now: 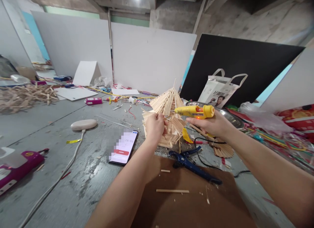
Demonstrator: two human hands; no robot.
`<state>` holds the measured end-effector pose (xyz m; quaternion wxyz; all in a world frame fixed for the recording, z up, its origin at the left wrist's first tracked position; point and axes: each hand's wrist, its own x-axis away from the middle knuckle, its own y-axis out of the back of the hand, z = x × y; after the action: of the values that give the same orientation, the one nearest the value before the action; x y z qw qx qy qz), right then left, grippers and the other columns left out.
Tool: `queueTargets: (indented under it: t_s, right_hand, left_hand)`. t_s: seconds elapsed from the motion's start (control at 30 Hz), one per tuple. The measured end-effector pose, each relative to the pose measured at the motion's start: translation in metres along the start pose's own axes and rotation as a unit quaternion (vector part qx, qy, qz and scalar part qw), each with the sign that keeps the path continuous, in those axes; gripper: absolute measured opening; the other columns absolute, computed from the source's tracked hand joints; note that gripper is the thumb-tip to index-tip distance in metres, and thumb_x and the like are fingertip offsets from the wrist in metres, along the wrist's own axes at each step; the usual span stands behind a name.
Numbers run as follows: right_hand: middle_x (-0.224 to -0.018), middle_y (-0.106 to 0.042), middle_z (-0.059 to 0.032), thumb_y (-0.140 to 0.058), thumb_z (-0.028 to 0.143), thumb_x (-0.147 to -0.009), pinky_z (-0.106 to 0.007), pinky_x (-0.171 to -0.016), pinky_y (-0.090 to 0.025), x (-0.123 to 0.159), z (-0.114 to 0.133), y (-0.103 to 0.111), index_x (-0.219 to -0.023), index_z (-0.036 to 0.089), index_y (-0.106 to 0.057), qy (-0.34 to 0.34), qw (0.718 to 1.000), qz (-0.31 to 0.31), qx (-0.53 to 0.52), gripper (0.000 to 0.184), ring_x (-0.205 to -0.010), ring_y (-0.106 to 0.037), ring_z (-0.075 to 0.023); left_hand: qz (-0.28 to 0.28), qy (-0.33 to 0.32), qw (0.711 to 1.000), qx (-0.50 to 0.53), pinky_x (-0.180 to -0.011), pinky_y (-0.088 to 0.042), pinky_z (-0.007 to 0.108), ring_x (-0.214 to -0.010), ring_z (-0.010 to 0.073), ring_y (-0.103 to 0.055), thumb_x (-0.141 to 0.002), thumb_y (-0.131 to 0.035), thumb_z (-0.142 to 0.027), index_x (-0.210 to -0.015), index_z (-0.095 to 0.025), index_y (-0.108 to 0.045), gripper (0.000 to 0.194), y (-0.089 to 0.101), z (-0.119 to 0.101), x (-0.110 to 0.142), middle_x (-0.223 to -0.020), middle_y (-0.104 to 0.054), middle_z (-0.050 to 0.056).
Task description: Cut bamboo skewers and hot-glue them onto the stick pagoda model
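A yellow hot glue gun [196, 112] is in my right hand [208, 123], its nozzle pointing left at the wooden stick model [166, 103]. The model has a cone-shaped roof of thin sticks and a lower part of layered sticks. At its left front side is my left hand [156, 127], fingers pinched together. Whatever those fingers hold is hidden. In front of the model lie blue-handled cutters [193, 165]. One loose wooden stick [172, 191] and a shorter piece [165, 171] rest on the brown board [196, 208].
A phone [124, 146] lies left of the board. Further left are a white corded device [83, 124] and a purple power strip [22, 169]. Behind my right hand sit a metal tray [233, 118] and a paper bag [218, 90]. Sticks are piled [26, 97] far left.
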<state>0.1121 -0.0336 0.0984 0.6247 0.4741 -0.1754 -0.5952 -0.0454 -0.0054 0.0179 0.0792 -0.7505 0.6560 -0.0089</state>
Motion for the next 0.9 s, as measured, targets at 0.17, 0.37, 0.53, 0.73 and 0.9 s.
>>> queueTargets:
  t_s: [0.17, 0.37, 0.53, 0.73, 0.9]
  right_hand:
    - [-0.033, -0.042, 0.0040, -0.057, 0.040, -0.065, -0.027, -0.036, -0.035, 0.000, -0.006, -0.001, -0.062, 0.021, -0.061, -0.026, 0.999, 0.021, -0.030, 0.019, -0.033, -0.040, -0.0112]
    - [-0.048, -0.052, 0.0029, -0.064, 0.035, -0.060, -0.027, -0.040, -0.041, -0.006, -0.006, -0.007, -0.060, 0.021, -0.058, -0.073, 0.973, -0.095, -0.199, 0.016, -0.041, -0.045, -0.0105]
    - [-0.083, -0.065, 0.0007, -0.067, 0.027, -0.060, -0.028, -0.074, -0.047, -0.027, 0.002, -0.008, -0.083, 0.022, -0.062, 0.006, 0.928, -0.156, -0.338, 0.024, -0.081, -0.058, -0.0158]
    - [-0.091, -0.065, -0.0032, -0.064, 0.027, -0.063, -0.030, -0.078, -0.045, -0.064, 0.010, -0.013, -0.090, 0.018, -0.060, 0.035, 0.903, -0.156, -0.398, 0.029, -0.091, -0.056, -0.0184]
    - [-0.089, -0.065, -0.0005, -0.063, 0.030, -0.062, -0.032, -0.077, -0.047, -0.090, 0.011, -0.019, -0.082, 0.021, -0.060, 0.038, 0.896, -0.152, -0.416, 0.022, -0.086, -0.058, -0.0170]
  left_hand:
    - [0.010, 0.054, 0.993, 0.107, -0.028, -0.033, 0.020, -0.028, 0.0072, -0.045, -0.069, -0.040, -0.017, -0.082, -0.014, -0.046, 0.015, -0.006, -0.011, 0.014, -0.068, -0.058, 0.002]
    - [0.016, 0.130, 0.956, 0.262, -0.037, -0.043, 0.024, -0.038, 0.0115, -0.054, -0.064, -0.044, -0.008, -0.086, -0.014, -0.040, 0.023, -0.012, -0.025, 0.026, -0.070, -0.054, 0.002]
    - [-0.002, 0.119, 0.919, 0.376, -0.049, -0.048, 0.024, -0.052, 0.0134, -0.061, -0.068, -0.040, -0.004, -0.077, -0.016, -0.037, 0.015, -0.018, -0.032, 0.035, -0.066, -0.049, -0.001]
    - [-0.018, 0.151, 0.875, 0.459, -0.060, -0.049, 0.025, -0.067, 0.0163, -0.063, -0.076, -0.038, -0.011, -0.073, -0.017, -0.035, 0.007, -0.020, -0.042, 0.045, -0.058, -0.046, -0.002]
    - [-0.019, 0.154, 0.861, 0.485, -0.064, -0.050, 0.027, -0.068, 0.0168, -0.063, -0.085, -0.031, -0.027, -0.068, -0.017, -0.035, 0.020, -0.018, -0.044, 0.042, -0.060, -0.046, 0.000]
